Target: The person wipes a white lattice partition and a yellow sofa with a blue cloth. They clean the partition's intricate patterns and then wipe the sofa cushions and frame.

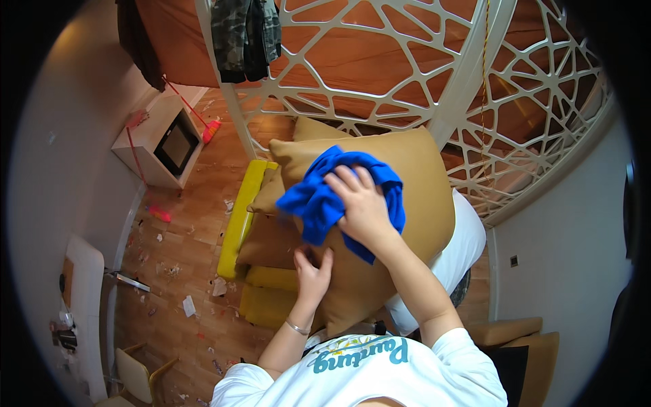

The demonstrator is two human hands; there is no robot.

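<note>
In front of me stands a large tan leather-look cushion [417, 168], tilted up. My right hand [363, 203] presses a crumpled blue cloth [318, 203] against its face, fingers spread over the cloth. My left hand [314, 277], with a bangle at the wrist, is at the cushion's left edge. Its thumb lies on the front side, and the other fingers are partly hidden at the edge. Behind the big cushion, more tan cushions [267, 196] show, resting on a yellow seat [239, 224].
A white lattice partition [366, 96] rises behind the cushions, with camouflage clothing [244, 40] hanging on it. Litter [189, 305] is scattered over the wood floor [203, 244]. Left are a white cabinet [147, 147], a red broom [211, 131] and a chair [135, 374]. A white bulging item [465, 229] sits right.
</note>
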